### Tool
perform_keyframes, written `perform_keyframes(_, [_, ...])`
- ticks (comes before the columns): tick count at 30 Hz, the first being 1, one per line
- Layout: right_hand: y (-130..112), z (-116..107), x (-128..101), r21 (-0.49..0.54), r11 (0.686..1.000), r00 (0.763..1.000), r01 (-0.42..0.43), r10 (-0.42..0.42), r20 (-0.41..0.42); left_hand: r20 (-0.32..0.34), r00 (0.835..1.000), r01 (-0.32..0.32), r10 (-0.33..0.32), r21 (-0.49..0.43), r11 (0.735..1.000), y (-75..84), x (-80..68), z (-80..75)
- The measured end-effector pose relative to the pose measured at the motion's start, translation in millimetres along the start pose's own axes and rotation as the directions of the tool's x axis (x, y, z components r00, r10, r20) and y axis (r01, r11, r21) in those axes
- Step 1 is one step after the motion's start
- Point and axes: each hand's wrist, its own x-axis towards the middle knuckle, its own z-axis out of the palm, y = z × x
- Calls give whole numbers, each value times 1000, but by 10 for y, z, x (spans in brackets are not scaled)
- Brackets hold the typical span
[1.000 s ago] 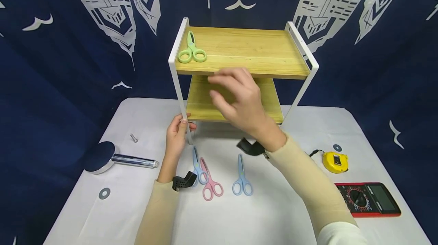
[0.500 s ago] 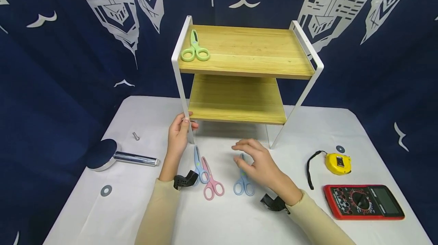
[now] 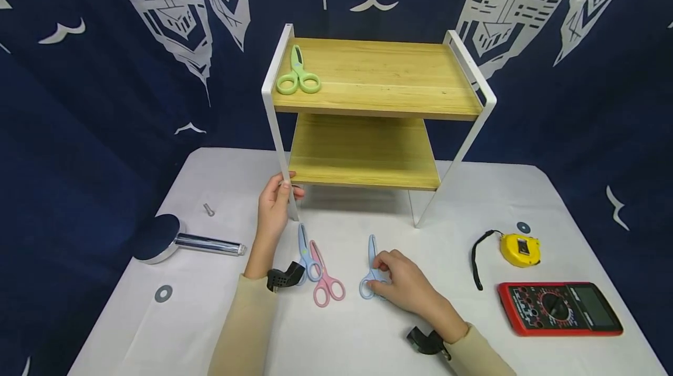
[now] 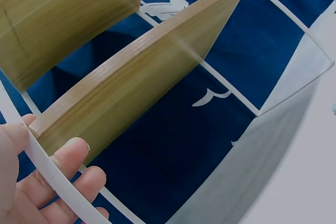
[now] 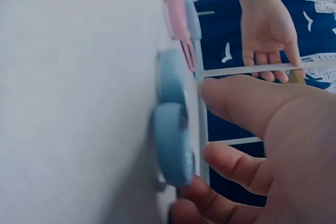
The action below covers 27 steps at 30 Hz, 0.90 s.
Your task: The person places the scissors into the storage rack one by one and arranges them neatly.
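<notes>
A two-tier wooden shelf with a white metal frame (image 3: 273,125) stands at the back of the white table. My left hand (image 3: 281,189) grips its front-left leg; in the left wrist view the fingers (image 4: 68,166) curl round the white bar (image 4: 50,174) below the lower board (image 4: 136,82). My right hand (image 3: 381,279) pinches the handles of blue scissors (image 3: 371,250) lying flat on the table; up close, thumb and fingers close on the blue loops (image 5: 170,129). Green scissors (image 3: 297,72) lie on the top board. Pale blue scissors (image 3: 304,247) and pink scissors (image 3: 326,279) lie between my hands.
A chrome shower head (image 3: 158,239), a screw (image 3: 208,209) and a washer (image 3: 163,292) lie at the left. A yellow tape measure (image 3: 519,249), a small washer (image 3: 523,227) and a red multimeter (image 3: 559,307) lie at the right. Dark printed cloth hangs behind.
My right hand came down from in front of the shelf to the table and closed on the blue scissors. My left hand kept its hold on the shelf leg.
</notes>
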Motion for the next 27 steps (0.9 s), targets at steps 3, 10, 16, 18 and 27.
perform_keyframes(3, [7, 50, -13, -53, 998, 1000, 15, -15, 10, 0, 1000, 2, -2, -3, 1000, 5, -1, 1])
perform_keyframes(10, [-2, 74, -18, -102, 993, 998, 55, -57, -14, 3, 1000, -2, 2, -1, 1000, 24, -1, -2])
perform_keyframes(16, [-15, 39, -9, -107, 994, 1000, 17, -17, 8, 2, 1000, -17, 17, 5, 1000, 20, 3, -8])
perform_keyframes(18, [-18, 15, -8, -79, 997, 1000, -10, 11, 18, 0, 1000, -21, 21, 6, 1000, 16, 3, -9])
perform_keyframes(27, [37, -60, -2, 1, 999, 998, -47, 47, 41, -8, 1000, 2, -2, 11, 1000, 0, 3, -11])
